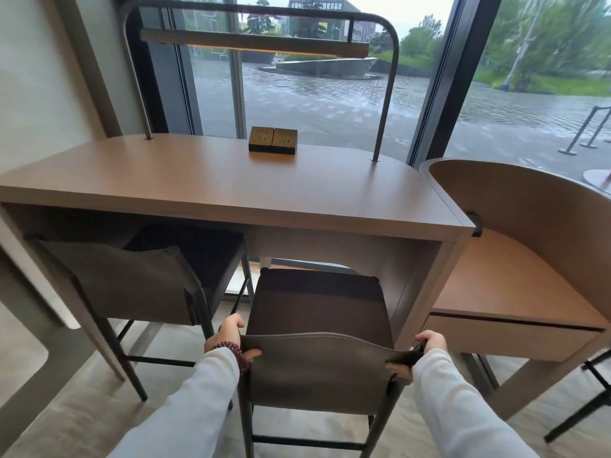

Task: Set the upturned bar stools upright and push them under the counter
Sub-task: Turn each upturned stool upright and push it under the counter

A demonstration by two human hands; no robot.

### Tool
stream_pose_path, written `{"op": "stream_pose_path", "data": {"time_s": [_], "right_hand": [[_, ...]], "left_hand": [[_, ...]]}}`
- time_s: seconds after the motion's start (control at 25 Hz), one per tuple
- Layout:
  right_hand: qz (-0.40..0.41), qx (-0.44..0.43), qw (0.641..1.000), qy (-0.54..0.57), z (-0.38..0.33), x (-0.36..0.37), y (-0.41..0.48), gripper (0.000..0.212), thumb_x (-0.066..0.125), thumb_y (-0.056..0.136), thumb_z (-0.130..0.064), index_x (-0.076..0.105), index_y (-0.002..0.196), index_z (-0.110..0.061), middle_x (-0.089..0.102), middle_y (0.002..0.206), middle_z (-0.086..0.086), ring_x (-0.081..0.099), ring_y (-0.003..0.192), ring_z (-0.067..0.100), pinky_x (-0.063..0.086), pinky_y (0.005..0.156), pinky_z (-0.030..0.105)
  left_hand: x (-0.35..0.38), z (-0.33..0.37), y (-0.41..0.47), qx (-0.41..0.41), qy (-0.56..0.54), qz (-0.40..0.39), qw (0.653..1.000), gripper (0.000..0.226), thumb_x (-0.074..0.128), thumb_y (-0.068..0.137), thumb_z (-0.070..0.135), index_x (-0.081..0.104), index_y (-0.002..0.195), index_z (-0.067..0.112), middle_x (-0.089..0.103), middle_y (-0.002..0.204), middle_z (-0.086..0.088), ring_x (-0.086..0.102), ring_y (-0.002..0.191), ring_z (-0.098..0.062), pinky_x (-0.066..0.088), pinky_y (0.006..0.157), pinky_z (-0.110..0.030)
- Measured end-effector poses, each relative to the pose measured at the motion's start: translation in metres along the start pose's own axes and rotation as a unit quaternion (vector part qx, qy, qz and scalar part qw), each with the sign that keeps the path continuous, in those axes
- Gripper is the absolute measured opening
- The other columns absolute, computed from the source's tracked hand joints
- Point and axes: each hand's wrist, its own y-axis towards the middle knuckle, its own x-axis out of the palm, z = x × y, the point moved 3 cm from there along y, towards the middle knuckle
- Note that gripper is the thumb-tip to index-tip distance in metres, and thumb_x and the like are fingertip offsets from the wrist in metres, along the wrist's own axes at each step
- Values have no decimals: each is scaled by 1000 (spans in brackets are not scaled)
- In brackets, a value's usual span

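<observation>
Bar stool (319, 312), upright and half under the counter (211, 190), looks stiff-framed and fairly heavy, so we keep left hand (226, 335) and right hand (429, 342) clamped on its soft backrest (317, 368) corners.

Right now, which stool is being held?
The right stool, gripped at its backrest corners by the left hand and right hand. The left stool sits untouched, tucked under the counter.
</observation>
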Motion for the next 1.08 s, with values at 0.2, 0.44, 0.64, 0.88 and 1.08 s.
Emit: {"op": "stream_pose_path", "data": {"time_s": [0.2,0.44,0.64,0.88,1.08], "right_hand": [[-8,3,1000,0,-20,62,29,9,44,73,-15,39,78,-10,45,85,16,51,92,48,46,72,67],[-5,11,1000,29,-42,121,50,8,43,75,-16,38,77,-10,44,92,15,46,98,48,43,80,68],[-15,5,999,31,-51,147,60,6,42,76,-17,38,77,-12,45,108,16,45,117,48,49,66,67],[-19,-2,998,61,-55,161,64,19,42,76,-17,43,94,-11,42,137,19,42,120,52,46,82,67],[-18,-1,997,75,-55,173,62,29,46,79,-22,41,106,-14,43,118,16,43,120,49,42,84,66]], "left_hand": [[19,47,37,10,18,3,1000,22,64,72,16,54,89,8,47,86,-8,52,94,-36,55,85,-48],[50,98,82,-2,10,-25,1000,23,64,75,15,52,94,7,48,81,-6,54,91,-36,56,66,-41],[61,120,104,-10,23,-42,999,28,65,74,13,53,98,7,52,97,-10,53,96,-36,48,49,-35],[67,132,125,-21,31,-69,997,39,66,74,14,51,110,10,49,117,-13,52,105,-37,49,49,-36],[70,141,140,-25,-6,-75,997,53,72,75,21,46,120,11,43,124,-12,47,117,-40,57,75,-47]]}}
